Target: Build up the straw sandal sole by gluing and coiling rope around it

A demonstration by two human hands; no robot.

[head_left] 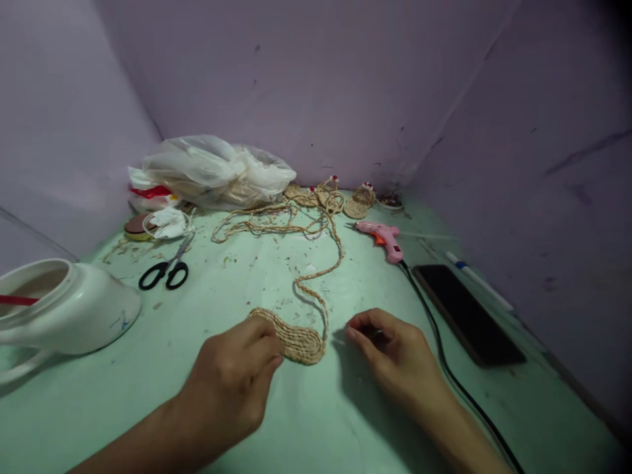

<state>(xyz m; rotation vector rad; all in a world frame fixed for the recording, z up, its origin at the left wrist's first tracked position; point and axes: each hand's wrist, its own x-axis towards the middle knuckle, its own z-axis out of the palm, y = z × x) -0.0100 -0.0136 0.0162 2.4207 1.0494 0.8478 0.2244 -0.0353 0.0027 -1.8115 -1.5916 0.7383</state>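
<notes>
A small oval sole of coiled braided straw (302, 343) is pinched at its left end by my left hand (241, 368), whose thumb and fingers cover that end. From the sole's right edge a long braided straw cord (316, 274) winds away across the table to a loose tangle at the back. My right hand (390, 349) is just right of the sole, apart from it, with thumb and forefinger tips pressed together. Anything between those tips is too small to make out.
A pink glue gun (388, 239) lies right, its black cable (444, 362) running past a phone (469, 316) and a pen (478, 282). Left are black-handled scissors (165, 271) and a white pot (93, 306). Behind sit plastic bags (217, 172) and a small straw slipper (359, 203).
</notes>
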